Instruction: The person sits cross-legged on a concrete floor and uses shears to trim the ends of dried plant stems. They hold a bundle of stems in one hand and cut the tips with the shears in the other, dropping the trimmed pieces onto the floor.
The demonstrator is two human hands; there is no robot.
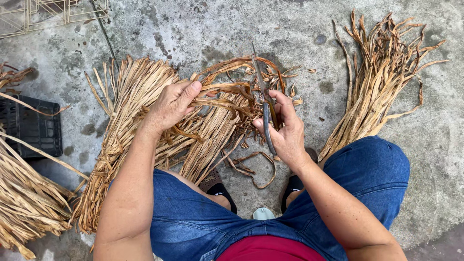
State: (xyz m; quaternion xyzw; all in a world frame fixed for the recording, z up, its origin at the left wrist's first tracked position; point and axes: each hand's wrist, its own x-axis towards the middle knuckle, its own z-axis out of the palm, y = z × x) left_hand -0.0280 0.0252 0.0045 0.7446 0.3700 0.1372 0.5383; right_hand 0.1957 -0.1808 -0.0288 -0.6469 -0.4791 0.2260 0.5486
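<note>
Stained grey concrete floor (pixel 203 29) — dried leaf bundles (pixel 382 72), black crate (pixel 31 128)

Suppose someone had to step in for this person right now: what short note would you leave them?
Left hand: gripping a dried leaf strip pulled across toward the blades.
Right hand: holding scissors, blades pointing away, at the strip's frayed end.
Leaf bundle in work lies on the concrete floor ahead, left of the knees; another bundle on the right; more at far left.
Done: small trimmings lie between the feet.
Left: cannot tell how many strips remain.
</note>
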